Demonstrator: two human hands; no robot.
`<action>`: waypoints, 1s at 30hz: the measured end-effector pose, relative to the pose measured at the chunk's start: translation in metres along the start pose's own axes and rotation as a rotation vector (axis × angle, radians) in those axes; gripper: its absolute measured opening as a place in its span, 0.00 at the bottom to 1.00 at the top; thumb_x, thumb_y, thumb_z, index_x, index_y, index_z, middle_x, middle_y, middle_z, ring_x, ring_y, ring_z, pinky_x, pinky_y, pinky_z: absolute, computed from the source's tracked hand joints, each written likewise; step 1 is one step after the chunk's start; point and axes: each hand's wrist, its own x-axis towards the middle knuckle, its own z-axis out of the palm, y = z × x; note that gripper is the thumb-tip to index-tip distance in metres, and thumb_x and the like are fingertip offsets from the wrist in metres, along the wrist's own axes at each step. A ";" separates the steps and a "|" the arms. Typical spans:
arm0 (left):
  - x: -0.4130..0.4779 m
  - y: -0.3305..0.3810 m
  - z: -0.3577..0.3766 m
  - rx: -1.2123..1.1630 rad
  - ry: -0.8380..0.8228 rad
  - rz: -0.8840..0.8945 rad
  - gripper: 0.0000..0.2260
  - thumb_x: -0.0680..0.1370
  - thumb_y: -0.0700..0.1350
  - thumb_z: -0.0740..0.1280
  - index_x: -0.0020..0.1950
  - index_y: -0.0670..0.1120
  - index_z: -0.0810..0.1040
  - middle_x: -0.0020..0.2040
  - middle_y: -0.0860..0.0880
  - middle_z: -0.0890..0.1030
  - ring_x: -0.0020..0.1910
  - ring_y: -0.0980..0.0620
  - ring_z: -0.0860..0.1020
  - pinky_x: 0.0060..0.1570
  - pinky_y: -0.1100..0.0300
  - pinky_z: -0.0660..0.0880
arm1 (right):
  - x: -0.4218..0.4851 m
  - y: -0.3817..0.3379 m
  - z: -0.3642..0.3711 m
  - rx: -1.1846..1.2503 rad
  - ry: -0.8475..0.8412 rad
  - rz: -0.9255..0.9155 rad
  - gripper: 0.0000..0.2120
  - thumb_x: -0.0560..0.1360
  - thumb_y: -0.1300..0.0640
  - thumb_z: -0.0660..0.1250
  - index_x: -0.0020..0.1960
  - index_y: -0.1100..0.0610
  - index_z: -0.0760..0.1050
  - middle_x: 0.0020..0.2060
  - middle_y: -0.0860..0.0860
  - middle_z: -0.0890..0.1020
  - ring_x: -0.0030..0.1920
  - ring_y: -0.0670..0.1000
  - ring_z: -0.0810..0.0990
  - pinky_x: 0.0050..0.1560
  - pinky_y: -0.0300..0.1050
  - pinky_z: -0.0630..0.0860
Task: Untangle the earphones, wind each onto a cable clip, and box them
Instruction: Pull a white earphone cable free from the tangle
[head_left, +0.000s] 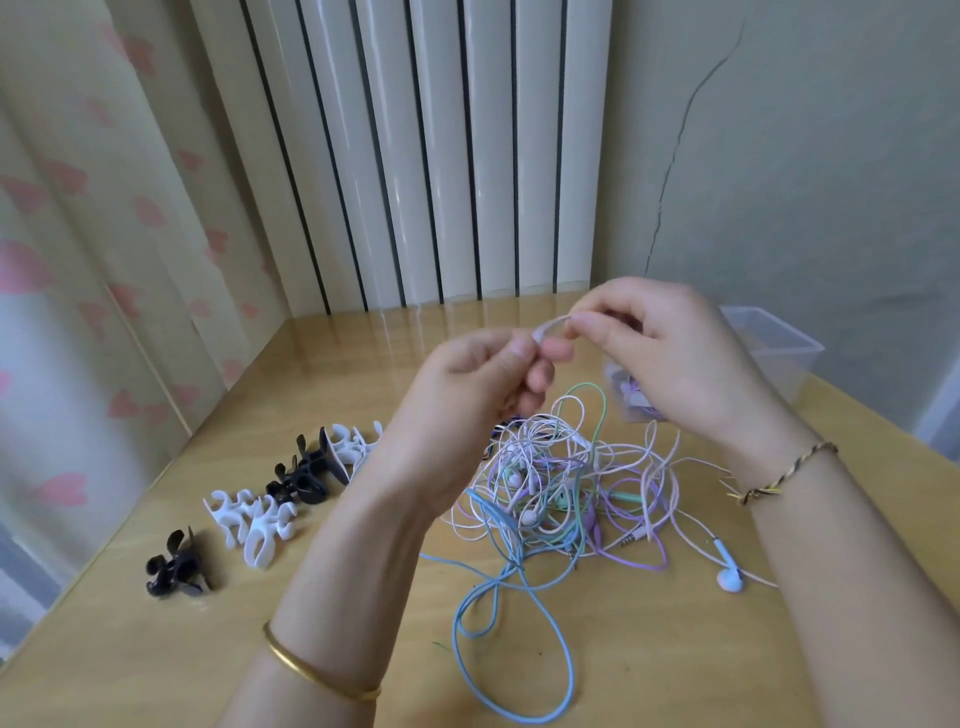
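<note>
Both hands, left (483, 374) and right (660, 353), pinch one pale cable loop (548, 327) above the earphone tangle (561, 488) at worktop (156, 665) centre; clips (260, 519) at nine o'clock. Risk: pulling tightens knots.

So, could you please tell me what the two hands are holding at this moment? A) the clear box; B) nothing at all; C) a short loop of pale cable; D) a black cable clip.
C: the left hand and right hand both pinch the pale cable loop above the tangled earphones, while the cable clips lie untouched.
</note>
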 end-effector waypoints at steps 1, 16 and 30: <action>0.000 0.003 -0.002 -0.152 0.030 -0.002 0.12 0.82 0.38 0.55 0.47 0.41 0.78 0.31 0.53 0.73 0.29 0.57 0.69 0.41 0.63 0.67 | 0.000 0.001 0.002 0.020 -0.051 0.027 0.08 0.77 0.57 0.65 0.40 0.50 0.79 0.29 0.50 0.77 0.29 0.47 0.72 0.35 0.49 0.69; 0.005 -0.020 0.003 0.118 0.415 0.257 0.08 0.77 0.30 0.64 0.50 0.39 0.81 0.46 0.50 0.84 0.47 0.58 0.83 0.48 0.67 0.76 | -0.016 -0.031 -0.002 0.110 -0.612 0.109 0.10 0.80 0.56 0.59 0.44 0.53 0.77 0.25 0.47 0.73 0.21 0.46 0.70 0.23 0.41 0.69; 0.003 -0.010 0.005 0.022 0.084 -0.014 0.13 0.82 0.39 0.55 0.43 0.43 0.76 0.30 0.54 0.71 0.31 0.56 0.67 0.39 0.63 0.64 | -0.001 0.007 0.011 0.250 -0.150 0.103 0.08 0.78 0.59 0.64 0.45 0.59 0.80 0.23 0.44 0.70 0.21 0.42 0.66 0.24 0.31 0.62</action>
